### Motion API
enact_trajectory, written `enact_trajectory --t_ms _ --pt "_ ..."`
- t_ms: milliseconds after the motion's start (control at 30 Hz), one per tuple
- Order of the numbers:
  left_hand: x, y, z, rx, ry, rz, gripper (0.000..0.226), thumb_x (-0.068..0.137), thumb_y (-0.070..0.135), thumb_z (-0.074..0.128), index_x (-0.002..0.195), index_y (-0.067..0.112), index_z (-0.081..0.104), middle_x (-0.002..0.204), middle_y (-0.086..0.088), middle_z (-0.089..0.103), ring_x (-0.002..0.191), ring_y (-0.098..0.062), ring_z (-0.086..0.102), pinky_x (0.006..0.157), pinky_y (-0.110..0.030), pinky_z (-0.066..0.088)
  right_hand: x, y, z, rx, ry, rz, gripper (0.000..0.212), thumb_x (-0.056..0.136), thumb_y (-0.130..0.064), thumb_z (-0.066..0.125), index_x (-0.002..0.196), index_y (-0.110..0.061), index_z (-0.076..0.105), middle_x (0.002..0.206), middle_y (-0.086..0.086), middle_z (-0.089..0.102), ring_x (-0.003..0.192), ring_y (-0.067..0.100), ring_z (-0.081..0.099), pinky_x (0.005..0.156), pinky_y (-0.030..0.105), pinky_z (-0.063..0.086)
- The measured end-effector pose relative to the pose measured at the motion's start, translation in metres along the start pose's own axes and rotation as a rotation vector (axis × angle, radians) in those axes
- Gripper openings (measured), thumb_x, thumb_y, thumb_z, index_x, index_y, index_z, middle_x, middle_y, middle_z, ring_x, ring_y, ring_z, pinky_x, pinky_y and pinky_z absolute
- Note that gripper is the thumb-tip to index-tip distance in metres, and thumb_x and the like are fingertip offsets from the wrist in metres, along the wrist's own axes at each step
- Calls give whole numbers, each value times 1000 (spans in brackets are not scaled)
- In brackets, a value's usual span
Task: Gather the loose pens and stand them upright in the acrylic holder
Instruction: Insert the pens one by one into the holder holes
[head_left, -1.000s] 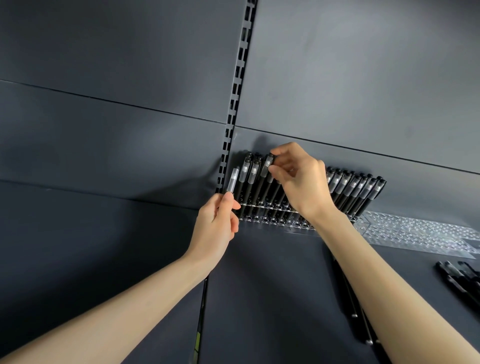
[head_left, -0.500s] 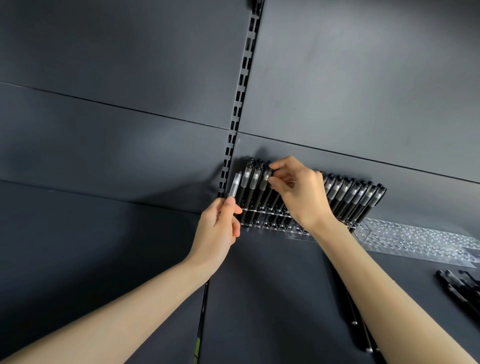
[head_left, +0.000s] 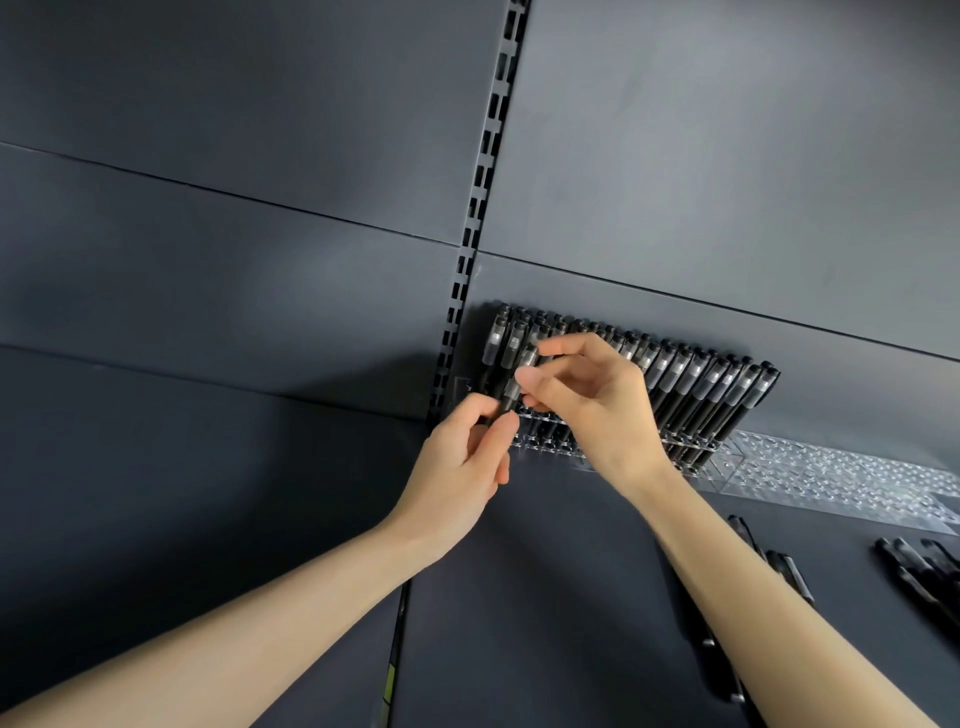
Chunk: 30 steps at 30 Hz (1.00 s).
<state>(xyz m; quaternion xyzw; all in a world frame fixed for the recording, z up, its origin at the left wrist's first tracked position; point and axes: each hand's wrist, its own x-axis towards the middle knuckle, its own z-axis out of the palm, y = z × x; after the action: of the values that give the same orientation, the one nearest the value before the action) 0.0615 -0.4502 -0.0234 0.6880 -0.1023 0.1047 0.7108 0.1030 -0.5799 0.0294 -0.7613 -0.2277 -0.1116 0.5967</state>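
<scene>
You are pinching one pen (head_left: 511, 391) with both hands, left hand (head_left: 462, 462) low on the barrel and right hand (head_left: 592, 410) near its cap. Try easing it straight down, upright, into a free hole of the acrylic holder (head_left: 545, 448) just beneath your fingertips. Loose pens (head_left: 914, 574) are lying well to their right.

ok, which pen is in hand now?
The pen at the left end of the acrylic holder: only it is pinched by left hand and right hand.
</scene>
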Motion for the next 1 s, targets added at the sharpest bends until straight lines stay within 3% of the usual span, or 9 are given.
enact_trajectory --t_ms 233,367,467,567,633,700,833,1000 --pt "2 -2 -2 73 8 40 7 97 20 51 95 20 58 65 0 57 54 -12 51 47 -26 43 4 4 -3 75 43 -2 14 92 -2 56 99 -13 59 71 0 66 68 15 65 73 29 56" --pt "1 -5 -1 112 26 35 2 93 18 58 93 17 57 67 -4 59 53 -12 54 47 -26 46 3 5 -3 16 21 9 18 87 -10 65 104 -14 59 67 -4 66 66 14 64 70 29 57" --pt "1 -6 -1 147 56 42 10 87 21 66 90 16 57 71 -8 62 58 -14 57 56 -32 52 4 5 -5 -44 -17 -2 27 85 -6 66 110 -15 59 65 -6 65 64 13 65 70 29 57" --pt "5 -8 -5 298 169 132 13 85 25 67 93 17 60 85 3 63 75 -4 57 65 -11 45 9 0 -13 -100 80 -56 31 86 -5 66 114 -16 58 73 0 67 65 14 67 72 32 57" --pt "9 -9 -11 415 233 176 18 85 25 68 98 17 59 96 7 57 85 -3 54 69 -9 41 12 -4 -21 -128 185 -105 30 85 -7 67 109 -22 56 80 5 68 70 20 69 73 36 58" --pt "14 -12 -15 509 251 152 29 83 28 68 107 19 54 107 9 49 97 -6 51 77 -15 40 14 -6 -26 -121 286 -157 29 86 -8 67 100 -29 53 81 4 67 75 26 67 75 40 57" --pt "25 -14 -15 657 227 67 58 80 34 71 127 17 43 123 2 38 118 -16 39 89 -25 36 16 -5 -28 -150 383 -257 33 87 -9 66 96 -37 50 79 -9 64 72 19 64 72 35 55" --pt "39 -19 -14 741 187 23 67 83 44 66 135 12 39 132 -5 39 125 -21 39 92 -33 42 18 4 -21 -227 406 -313 27 88 -11 66 103 -27 51 78 -14 61 70 9 61 72 25 51"
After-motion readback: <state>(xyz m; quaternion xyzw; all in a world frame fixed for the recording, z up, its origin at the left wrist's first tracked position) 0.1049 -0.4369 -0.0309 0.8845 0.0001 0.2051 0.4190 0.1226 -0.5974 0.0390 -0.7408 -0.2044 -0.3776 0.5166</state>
